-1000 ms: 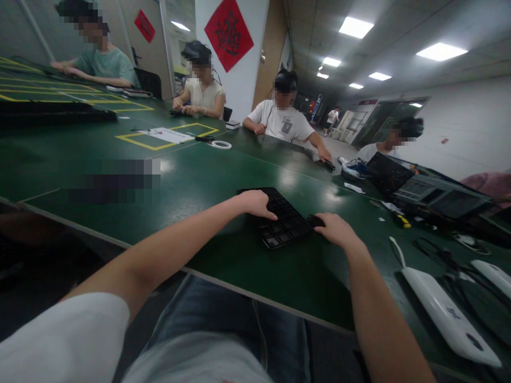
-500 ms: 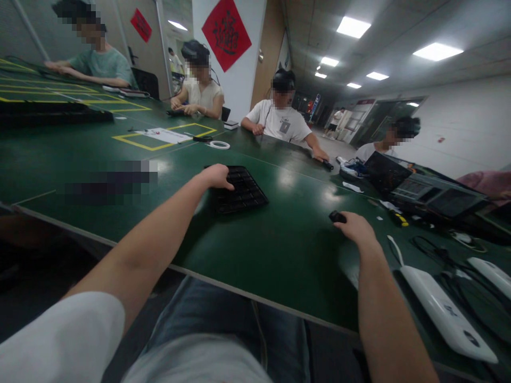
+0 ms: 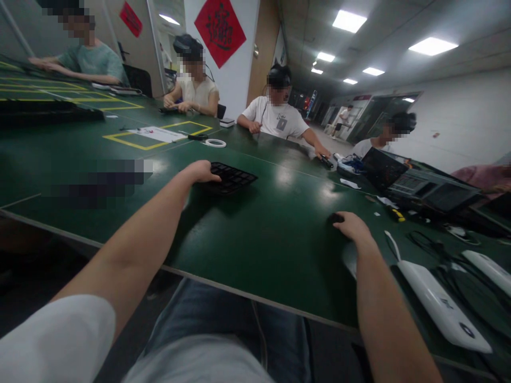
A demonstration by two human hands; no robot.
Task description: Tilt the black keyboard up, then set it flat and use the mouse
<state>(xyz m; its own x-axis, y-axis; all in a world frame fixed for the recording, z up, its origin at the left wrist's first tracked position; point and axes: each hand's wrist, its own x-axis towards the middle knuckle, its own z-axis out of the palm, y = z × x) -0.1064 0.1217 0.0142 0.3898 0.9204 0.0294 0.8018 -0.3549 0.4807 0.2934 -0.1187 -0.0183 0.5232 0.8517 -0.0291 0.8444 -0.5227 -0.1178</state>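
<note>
Nearest: the person's lap in blue jeans [image 3: 223,308], below the front edge of a green table [image 3: 255,255]. The edge slants across the view, higher at left, lower at right; both forearms pass over it.

Right side, near: a white power strip [image 3: 443,306] lies just beside the right forearm, limiting sideways room there. Dark cables [image 3: 429,244] run beyond it, next to a second white unit [image 3: 489,268].

Right hand [image 3: 353,225]: fingers drawn in, gripping a small black object [image 3: 334,218]; its detail is too dark and blurred to identify. It is held well in from the front edge.

Left hand [image 3: 200,172]: thumb over the near-left side, pinching a black gridded tray [image 3: 233,177]. The tray is left of the midline, tilted, its right corner pointing toward the middle; contact with the tabletop cannot be told. A broad stretch of green surface separates tray and right hand, giving both room sideways.

Farther: a white ring [image 3: 215,143] sits just beyond the tray, near a paper sheet [image 3: 155,134] within a yellow-taped outline [image 3: 120,142]. Right, beyond the right hand, an opened equipment case [image 3: 435,186] bounds that side.

Farthest: co-workers in headsets sit along the far side; one, in a printed white shirt [image 3: 275,119], rests a hand near a dark item [image 3: 327,161].
</note>
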